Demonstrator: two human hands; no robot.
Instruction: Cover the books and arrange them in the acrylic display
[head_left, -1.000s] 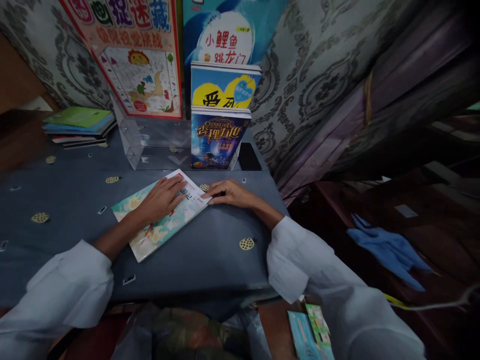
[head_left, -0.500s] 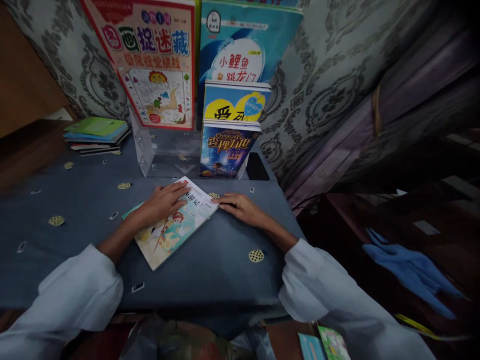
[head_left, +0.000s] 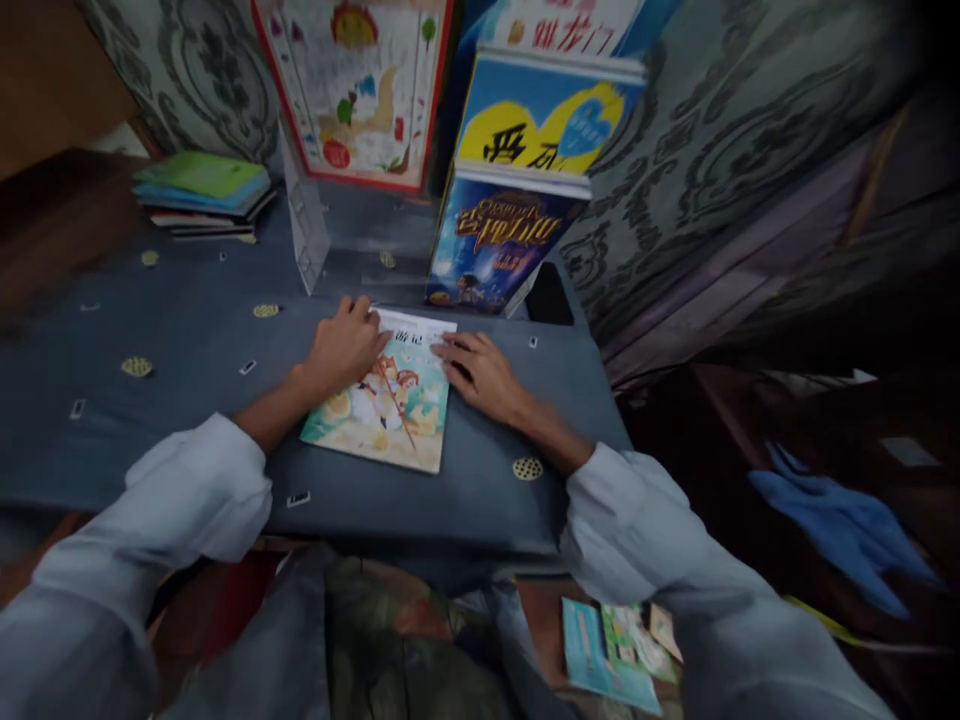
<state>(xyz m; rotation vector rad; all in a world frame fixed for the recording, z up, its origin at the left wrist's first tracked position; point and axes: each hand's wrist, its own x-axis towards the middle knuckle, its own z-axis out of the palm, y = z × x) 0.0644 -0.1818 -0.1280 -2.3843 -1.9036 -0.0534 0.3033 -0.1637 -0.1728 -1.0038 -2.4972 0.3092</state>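
A thin picture book with a colourful cartoon cover lies flat on the dark blue tablecloth, its top edge close to a clear acrylic book stand. My left hand rests on the book's upper left corner with fingers curled over the edge. My right hand lies flat on the book's upper right edge, fingers stretched out. Both arms wear white sleeves.
Upright in the stand are a dark blue book and a yellow-blue one; a red-framed book leans behind. A stack of books lies at far left. A black phone, a blue cloth and loose booklets lie about.
The book has turned from slanted to nearly square with the table edge and moved toward the stand. Both hands moved with it; the view has tilted down and closer.
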